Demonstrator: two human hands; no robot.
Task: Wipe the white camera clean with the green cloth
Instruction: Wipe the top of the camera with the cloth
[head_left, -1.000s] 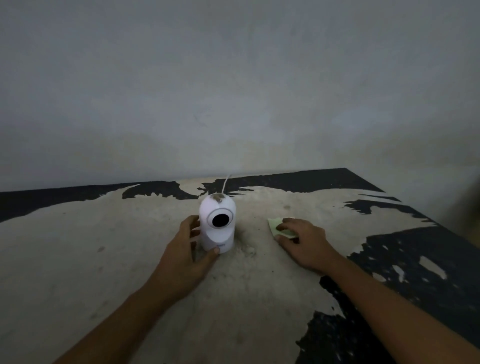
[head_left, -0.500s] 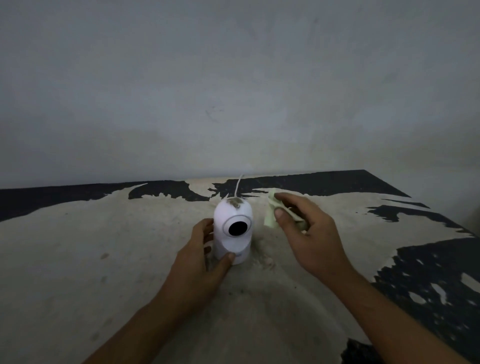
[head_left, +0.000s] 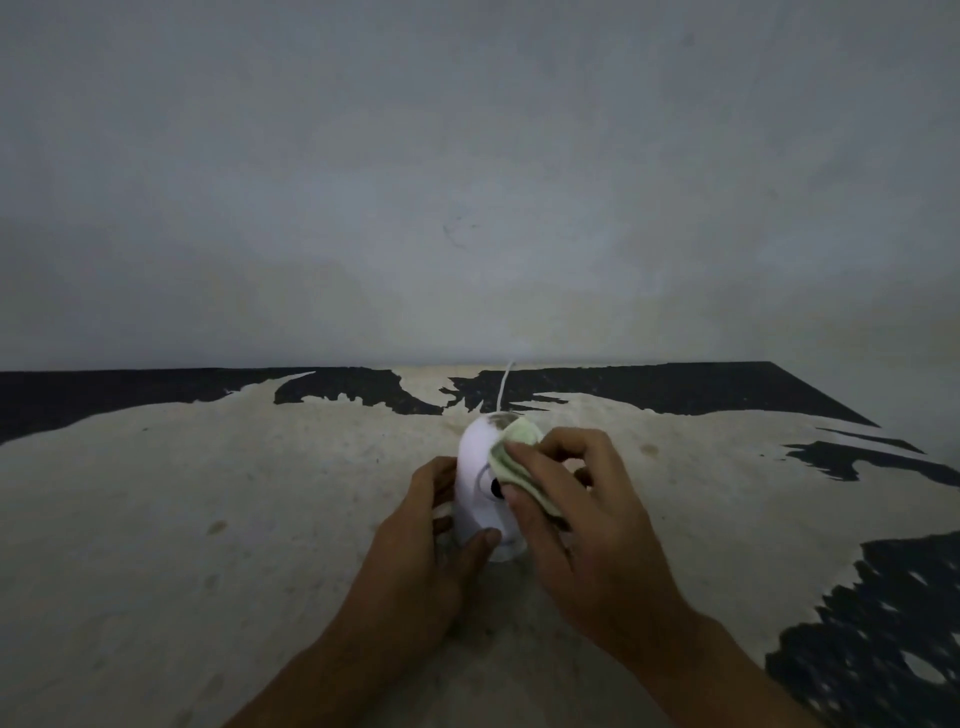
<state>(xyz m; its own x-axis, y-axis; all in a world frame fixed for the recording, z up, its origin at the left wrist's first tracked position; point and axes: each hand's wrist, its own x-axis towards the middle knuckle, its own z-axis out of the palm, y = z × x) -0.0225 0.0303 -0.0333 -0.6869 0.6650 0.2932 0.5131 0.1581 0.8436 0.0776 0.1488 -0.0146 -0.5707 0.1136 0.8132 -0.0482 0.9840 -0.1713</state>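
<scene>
The white camera (head_left: 477, 483) stands upright mid-table and is gripped at its base by the left hand (head_left: 415, 561), thumb in front, fingers wrapped behind. The green cloth (head_left: 511, 457) is pinched in the right hand (head_left: 582, 525) and pressed against the camera's upper right face, partly covering the lens. The table (head_left: 208, 493) is worn, pale with black patches; a white cable (head_left: 503, 387) runs back to a plain grey wall (head_left: 467, 182).

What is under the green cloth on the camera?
The green cloth covers the white camera's upper right front; the dark lens shows only partly.
</scene>
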